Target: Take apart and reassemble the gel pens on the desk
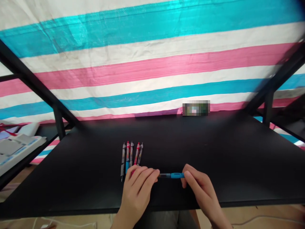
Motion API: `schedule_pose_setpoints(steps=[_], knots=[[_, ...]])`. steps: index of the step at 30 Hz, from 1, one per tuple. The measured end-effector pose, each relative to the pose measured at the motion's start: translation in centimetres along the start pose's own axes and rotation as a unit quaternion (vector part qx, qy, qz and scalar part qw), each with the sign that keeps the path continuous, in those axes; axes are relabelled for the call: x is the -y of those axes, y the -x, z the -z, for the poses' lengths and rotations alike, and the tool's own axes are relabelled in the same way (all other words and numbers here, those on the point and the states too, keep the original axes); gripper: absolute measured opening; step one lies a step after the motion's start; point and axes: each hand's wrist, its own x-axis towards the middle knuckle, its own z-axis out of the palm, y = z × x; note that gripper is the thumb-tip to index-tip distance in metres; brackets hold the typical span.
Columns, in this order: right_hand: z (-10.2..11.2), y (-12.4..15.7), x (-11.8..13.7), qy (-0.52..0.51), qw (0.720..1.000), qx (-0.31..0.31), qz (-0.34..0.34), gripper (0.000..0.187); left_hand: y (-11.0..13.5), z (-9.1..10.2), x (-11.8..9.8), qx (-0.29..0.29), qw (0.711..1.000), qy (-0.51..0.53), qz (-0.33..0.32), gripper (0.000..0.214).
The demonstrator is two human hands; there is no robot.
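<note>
A pen with a blue grip (173,175) lies crosswise just above the black table (214,152), held at both ends. My left hand (139,186) closes its fingers round the pen's left end. My right hand (199,186) pinches the blue right end between thumb and fingers. Just left of and behind my left hand, several pens (131,156) with red, grey and blue parts lie side by side, pointing away from me.
A striped sheet (152,63) in cyan, pink and white hangs behind the table. Black frame bars (35,84) slant at both sides. White boxes (16,144) sit on a shelf at the far left. A small blurred object (195,107) rests at the table's back edge.
</note>
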Motion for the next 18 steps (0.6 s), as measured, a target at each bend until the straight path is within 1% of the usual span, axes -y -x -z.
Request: schedule_pose_setpoints(steps=[3,8,18], knots=[[-0.08,-0.27,-0.09,0.028,0.999,0.022,0.009,0.043,-0.04,0.01,0.07,-0.011,1.000,0.006,0.018,0.029],[-0.23,-0.64,-0.29,0.068,0.997,0.019,0.031,0.041,0.08,-0.30,0.11,0.025,0.998,0.035,0.055,0.028],[-0.18,-0.57,-0.24,0.090,0.994,0.019,0.065,0.036,0.81,-0.29,0.09,0.068,0.992,0.059,0.084,0.026]])
